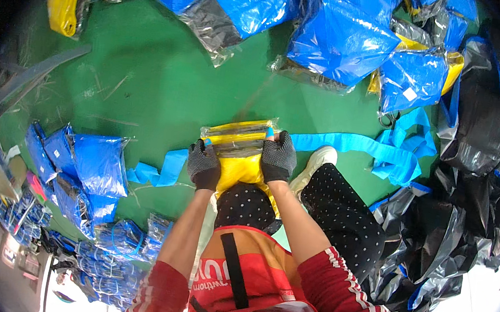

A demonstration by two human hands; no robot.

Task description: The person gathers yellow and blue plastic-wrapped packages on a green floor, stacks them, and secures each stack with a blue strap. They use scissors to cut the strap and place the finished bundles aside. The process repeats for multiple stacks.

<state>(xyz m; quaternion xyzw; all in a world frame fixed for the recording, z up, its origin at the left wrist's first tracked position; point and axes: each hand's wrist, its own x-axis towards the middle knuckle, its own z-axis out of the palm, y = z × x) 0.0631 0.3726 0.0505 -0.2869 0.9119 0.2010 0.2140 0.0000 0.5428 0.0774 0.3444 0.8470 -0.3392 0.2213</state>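
A yellow bundle with dark grey bands, wrapped in clear plastic [241,167], sits between my hands in front of my lap. My left hand [203,167], in a dark dotted glove, grips its left edge, thumb on top. On the opposite edge my right hand [278,158], gloved alike, is closed around it. Blue shows at both thumb tips. A light blue flat strip [341,142] runs rightward along the floor from beside my right hand. More light blue strip [173,167] lies left of my left hand; whether the two join beneath the bundle is hidden.
Blue plastic-wrapped packages [343,37] pile up along the far side of the green floor [147,83]. More blue packages [98,163] lie at the left. Black sheets with blue edging [481,127] heap up at the right. A yellow folded package [64,8] rests far left.
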